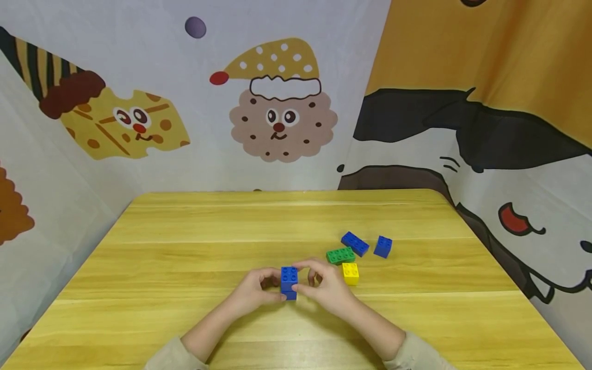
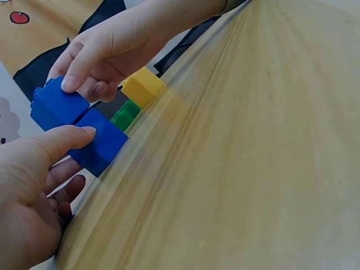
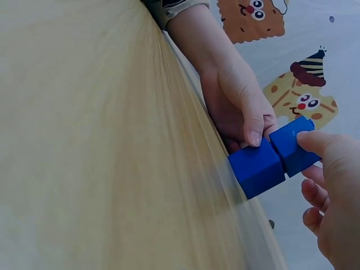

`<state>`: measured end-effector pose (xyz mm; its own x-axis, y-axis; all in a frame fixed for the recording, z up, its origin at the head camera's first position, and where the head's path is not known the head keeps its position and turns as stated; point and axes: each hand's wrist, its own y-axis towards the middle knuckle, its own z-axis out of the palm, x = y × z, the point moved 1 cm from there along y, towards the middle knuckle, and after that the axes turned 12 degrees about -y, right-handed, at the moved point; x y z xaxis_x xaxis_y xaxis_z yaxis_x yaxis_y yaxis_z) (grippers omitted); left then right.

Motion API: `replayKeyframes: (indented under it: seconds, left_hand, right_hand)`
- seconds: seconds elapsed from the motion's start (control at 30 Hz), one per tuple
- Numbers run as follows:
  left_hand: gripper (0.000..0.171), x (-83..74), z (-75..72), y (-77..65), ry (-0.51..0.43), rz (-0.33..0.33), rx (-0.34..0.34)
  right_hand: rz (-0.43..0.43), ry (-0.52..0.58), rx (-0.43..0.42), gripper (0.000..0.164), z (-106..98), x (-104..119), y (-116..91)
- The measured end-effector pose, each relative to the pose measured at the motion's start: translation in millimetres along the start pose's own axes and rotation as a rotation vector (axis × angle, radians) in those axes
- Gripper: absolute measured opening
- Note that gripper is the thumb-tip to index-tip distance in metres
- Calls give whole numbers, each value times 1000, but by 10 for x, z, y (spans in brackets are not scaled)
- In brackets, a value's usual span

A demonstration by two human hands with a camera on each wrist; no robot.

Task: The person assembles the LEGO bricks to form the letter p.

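Observation:
Two blue toy building bricks are stacked near the front middle of the table. My left hand point(image 1: 251, 293) pinches the lower blue brick point(image 2: 100, 140), thumb on its near face. The upper blue brick point(image 1: 289, 277), studs facing up, sits over it, pinched between the thumb and fingers of my right hand point(image 1: 329, 288). In the right wrist view a thin dark line runs between the upper and lower bricks. The lower one rests at the tabletop. Closest to my right hand lies a yellow brick point(image 1: 350, 274), with a green brick point(image 1: 340, 255) just behind it.
Farther back on the right are a long blue brick point(image 1: 355, 243), right by the green one, and a smaller blue brick point(image 1: 383, 247). The wooden table point(image 1: 185, 231) ends at a cartoon-printed cloth point(image 1: 162, 174) behind it.

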<state>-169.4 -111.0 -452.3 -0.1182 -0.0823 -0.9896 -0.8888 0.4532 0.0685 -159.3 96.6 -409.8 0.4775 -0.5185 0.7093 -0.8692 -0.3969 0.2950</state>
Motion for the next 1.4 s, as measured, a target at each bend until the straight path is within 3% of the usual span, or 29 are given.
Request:
replayKeyframes:
  seconds: [0.3,0.57,1.17,1.4]
  left_hand:
    - [36,11,0,8,-8,-2,-1]
    - [36,15,6,9,6,-6,-1]
    - [35,6,-15,9,-3,-18,-4]
    - [36,12,-19,9,-5,-13,2]
  right_hand:
    - [-29,24,-2,34,54,-167,4]
    - [-35,38,30,34,39,-179,20]
    - [65,147,138,33,-5,-171,106]
    - [104,147,149,33,-129,84,81]
